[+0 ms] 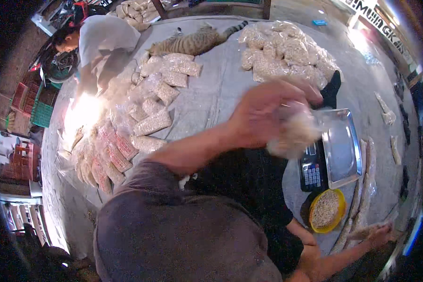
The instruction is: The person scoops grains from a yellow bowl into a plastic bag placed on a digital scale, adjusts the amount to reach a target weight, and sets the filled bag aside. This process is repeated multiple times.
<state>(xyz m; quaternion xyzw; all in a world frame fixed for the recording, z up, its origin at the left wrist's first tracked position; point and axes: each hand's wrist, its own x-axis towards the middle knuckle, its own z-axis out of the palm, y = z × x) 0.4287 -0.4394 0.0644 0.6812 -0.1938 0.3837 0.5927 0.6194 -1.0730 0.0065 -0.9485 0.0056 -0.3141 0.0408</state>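
Note:
My left hand [272, 110] is raised in front of me, closed around a clear plastic bag [297, 134] of pale kernels; both are blurred by motion. Below and beyond the bag stands a black digital scale [311, 175] with a shiny metal tray [341, 152] on it. A yellow bowl [344, 210] with loose pale kernels sits just nearer than the scale. At the lower right, my right hand [379, 235] reaches out past the bowl, close to long clear plastic wrapping [367, 181]. Its fingers are too smeared to read.
Filled bags [150, 122] spread across the sheet on the left, some with red print. Another heap of filled bags [286, 49] lies at the far right. A tabby cat [188, 43] lies stretched out at the back. A person [109, 42] bends over the bags at the upper left.

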